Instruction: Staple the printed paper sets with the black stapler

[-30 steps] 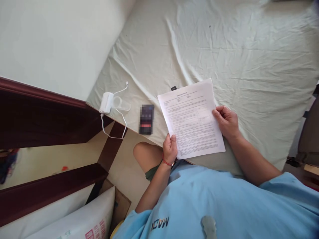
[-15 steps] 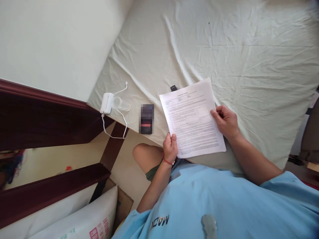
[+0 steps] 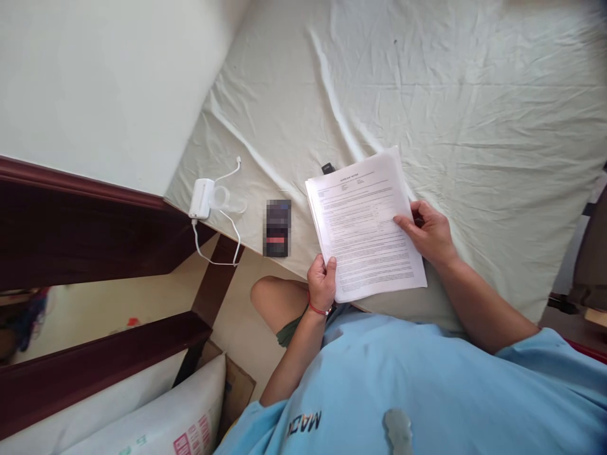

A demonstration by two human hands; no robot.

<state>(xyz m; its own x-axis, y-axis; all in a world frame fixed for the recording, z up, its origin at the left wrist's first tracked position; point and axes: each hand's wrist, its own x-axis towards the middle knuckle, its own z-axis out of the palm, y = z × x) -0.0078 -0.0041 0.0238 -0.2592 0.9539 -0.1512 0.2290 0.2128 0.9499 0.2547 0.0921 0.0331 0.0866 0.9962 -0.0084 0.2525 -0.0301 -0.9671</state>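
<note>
A stack of printed papers is held over the near edge of the bed, its top sheet covered in lines of small text. My left hand grips the lower left corner, thumb on top. At the right edge, my right hand pinches the stack, its thumb lying on the top sheet and the fingers mostly behind. Several sheet edges show, slightly fanned, along the left side. Just beyond the top edge of the papers, a small black object pokes out; its kind I cannot tell.
A dark, blurred-out rectangular object lies left of the papers. Farther left are a white adapter-like device with a white cable and a clear plastic piece. A pale sheet covers the bed; dark wooden rails border the left.
My right thumb has slid a little inward over the top sheet. The sheets have shifted slightly, with more layered edges showing at the left. My left hand keeps its hold.
</note>
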